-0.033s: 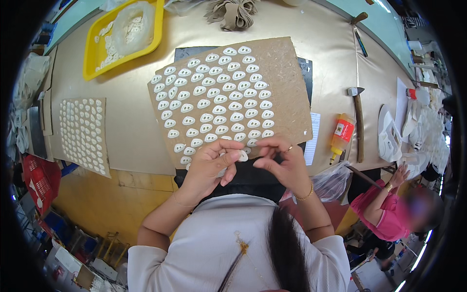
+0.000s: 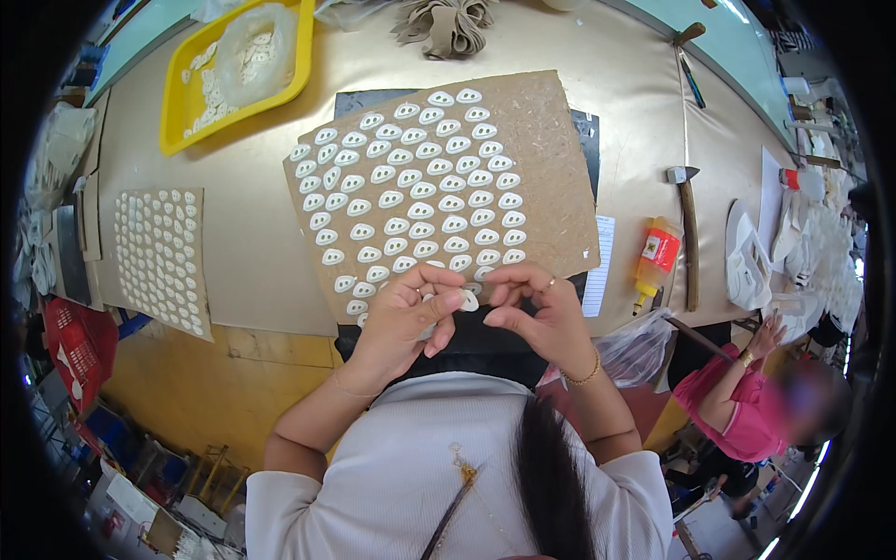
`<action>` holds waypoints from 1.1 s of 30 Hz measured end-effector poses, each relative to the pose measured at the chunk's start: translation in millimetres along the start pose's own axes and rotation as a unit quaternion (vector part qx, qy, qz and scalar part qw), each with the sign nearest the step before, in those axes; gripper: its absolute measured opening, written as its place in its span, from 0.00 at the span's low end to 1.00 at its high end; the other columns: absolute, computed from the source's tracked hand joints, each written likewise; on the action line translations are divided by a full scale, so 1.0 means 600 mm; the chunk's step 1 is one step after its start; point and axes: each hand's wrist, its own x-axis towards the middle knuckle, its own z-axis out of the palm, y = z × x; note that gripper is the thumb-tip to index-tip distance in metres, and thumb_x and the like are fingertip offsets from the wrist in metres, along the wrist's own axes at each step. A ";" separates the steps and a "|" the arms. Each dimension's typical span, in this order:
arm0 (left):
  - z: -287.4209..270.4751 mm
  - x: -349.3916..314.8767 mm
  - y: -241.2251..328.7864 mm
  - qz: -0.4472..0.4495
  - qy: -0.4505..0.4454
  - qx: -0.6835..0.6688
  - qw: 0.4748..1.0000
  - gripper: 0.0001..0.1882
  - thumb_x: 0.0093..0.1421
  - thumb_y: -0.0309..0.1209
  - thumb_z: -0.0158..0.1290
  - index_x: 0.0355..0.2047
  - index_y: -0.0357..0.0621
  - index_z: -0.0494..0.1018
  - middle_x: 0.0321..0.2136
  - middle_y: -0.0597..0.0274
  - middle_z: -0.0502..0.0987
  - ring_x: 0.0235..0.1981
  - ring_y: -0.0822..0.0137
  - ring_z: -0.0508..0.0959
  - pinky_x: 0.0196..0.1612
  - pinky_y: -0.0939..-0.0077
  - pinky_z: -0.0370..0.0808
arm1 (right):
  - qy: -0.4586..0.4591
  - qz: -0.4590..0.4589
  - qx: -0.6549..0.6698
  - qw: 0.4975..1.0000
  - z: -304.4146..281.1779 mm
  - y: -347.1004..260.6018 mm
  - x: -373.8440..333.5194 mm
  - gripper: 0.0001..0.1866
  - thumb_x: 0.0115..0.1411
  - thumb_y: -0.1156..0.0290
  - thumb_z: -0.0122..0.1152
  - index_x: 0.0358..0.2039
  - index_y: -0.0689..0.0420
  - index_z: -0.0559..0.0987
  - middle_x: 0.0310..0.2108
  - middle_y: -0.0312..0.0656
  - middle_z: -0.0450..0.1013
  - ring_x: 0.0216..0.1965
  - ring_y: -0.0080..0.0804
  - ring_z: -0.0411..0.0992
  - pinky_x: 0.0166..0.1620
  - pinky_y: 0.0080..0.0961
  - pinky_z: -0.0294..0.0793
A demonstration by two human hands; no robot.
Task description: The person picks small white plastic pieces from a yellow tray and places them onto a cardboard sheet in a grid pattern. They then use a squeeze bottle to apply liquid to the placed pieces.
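A small white rounded-triangular piece [image 2: 469,301] is pinched between the thumb and fingers of my left hand [image 2: 401,317], just over the near edge of a brown fibreboard sheet [image 2: 551,177]. Rows of similar white two-holed pieces [image 2: 421,210] cover most of that sheet; its right side is bare brown. Close by on the right, my right hand [image 2: 546,313] has its thumb and index finger apart around the piece's free end. I see nothing in it, though its curled fingers are partly hidden.
A yellow tray [image 2: 172,112] with loose pieces and a plastic bag stands far left. Another filled board [image 2: 154,252] lies left. Rightward are a glue bottle [image 2: 658,257], a hammer [image 2: 689,233] and white shoe parts [image 2: 744,261]. A person in pink [image 2: 733,401] works at right.
My right hand has shifted very slightly left, and the piece in my left hand has tilted a little. Everything else looks the same.
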 end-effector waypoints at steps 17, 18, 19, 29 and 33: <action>-0.021 -0.002 0.019 0.004 -0.013 -0.140 0.990 0.13 0.62 0.25 0.45 0.48 0.38 0.65 0.41 0.47 0.73 0.37 0.63 0.76 0.38 0.77 0.75 | 0.059 0.063 0.047 0.995 -0.033 0.015 -0.014 0.08 0.53 0.76 0.64 0.30 0.63 0.73 0.29 0.39 0.74 0.27 0.19 0.71 0.32 0.17 0.71; -0.014 -0.004 0.024 0.005 -0.003 -0.137 0.991 0.15 0.62 0.25 0.45 0.50 0.38 0.64 0.42 0.46 0.72 0.41 0.61 0.75 0.42 0.76 0.75 | 0.070 0.089 0.042 0.993 -0.027 0.018 -0.015 0.09 0.53 0.76 0.65 0.31 0.63 0.74 0.29 0.39 0.74 0.27 0.18 0.71 0.31 0.17 0.71; -0.005 -0.006 0.029 0.005 0.006 -0.134 0.991 0.17 0.62 0.24 0.45 0.52 0.37 0.62 0.42 0.46 0.72 0.45 0.59 0.74 0.46 0.75 0.74 | 0.070 0.101 -0.012 0.992 -0.024 0.016 -0.015 0.08 0.53 0.75 0.65 0.32 0.63 0.75 0.28 0.39 0.74 0.26 0.19 0.72 0.31 0.17 0.71; -0.018 -0.013 0.022 0.026 -0.003 -0.096 0.995 0.22 0.61 0.23 0.48 0.54 0.43 0.56 0.39 0.51 0.73 0.48 0.59 0.74 0.49 0.75 0.75 | 0.053 0.020 -0.217 0.974 0.000 0.002 -0.004 0.05 0.52 0.76 0.63 0.30 0.61 0.79 0.25 0.43 0.74 0.24 0.30 0.73 0.29 0.21 0.71; -0.016 -0.014 0.024 0.018 0.017 -0.098 0.995 0.21 0.61 0.23 0.47 0.53 0.43 0.56 0.37 0.54 0.73 0.43 0.60 0.77 0.44 0.77 0.78 | 0.064 0.077 -0.147 0.984 0.006 0.006 -0.005 0.05 0.51 0.76 0.63 0.30 0.61 0.78 0.26 0.43 0.74 0.24 0.33 0.73 0.29 0.23 0.71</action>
